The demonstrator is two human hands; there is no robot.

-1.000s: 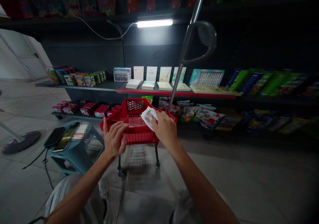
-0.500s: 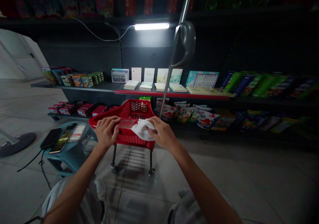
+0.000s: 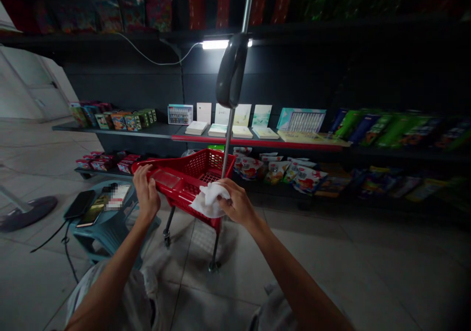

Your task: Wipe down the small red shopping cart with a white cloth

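Observation:
A red plastic mesh shopping basket (image 3: pixel 195 171) sits tilted on a wheeled trolley with thin metal legs. My left hand (image 3: pixel 146 191) grips the basket's left end at the rim. In my right hand (image 3: pixel 239 204) a crumpled white cloth (image 3: pixel 208 202) is pressed against the near rim. A metal pole (image 3: pixel 227 139) rises from the basket, topped by a dark looped handle (image 3: pixel 231 70). The basket's far interior is partly visible, and its lower side is hidden by the cloth and my right hand.
To the left stands a teal plastic stool (image 3: pixel 110 233) holding a black phone (image 3: pixel 79 204) and a small card. Dark store shelves (image 3: pixel 257 142) with boxes, books and snack bags run behind the basket. A round fan base (image 3: pixel 25 213) and a cable lie on the tiled floor.
The basket has turned and tilted, its left end swinging away. My left hand has moved along to that end, and the cloth has shifted to the near rim.

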